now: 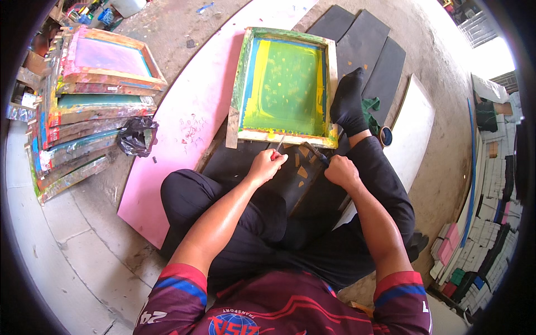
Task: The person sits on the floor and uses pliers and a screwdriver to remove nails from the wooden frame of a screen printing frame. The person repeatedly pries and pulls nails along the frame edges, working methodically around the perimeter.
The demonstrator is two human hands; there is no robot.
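Note:
A wooden screen-printing frame [331, 84] with a green and yellow painted mesh [287, 84] lies in front of me, tilted slightly. Closed around the red handle of a screwdriver [280, 143] is my left hand [268, 167]; its thin metal shaft points at the frame's near rail. My right hand [342, 172] grips a dark-handled hammer [316, 153], its head end close to the same rail, right of the screwdriver. My foot in a black sock [349, 97] is against the frame's right side. Wood-coloured scraps [302, 172] lie below the rail.
Dark boards [385, 72] lie under the frame, between a long pink board [162, 167] and a white board [413, 128]. Paint-stained frames [106, 114] are stacked at left, beside a black plastic bag [137, 137]. A small round container [385, 137] stands by my right leg.

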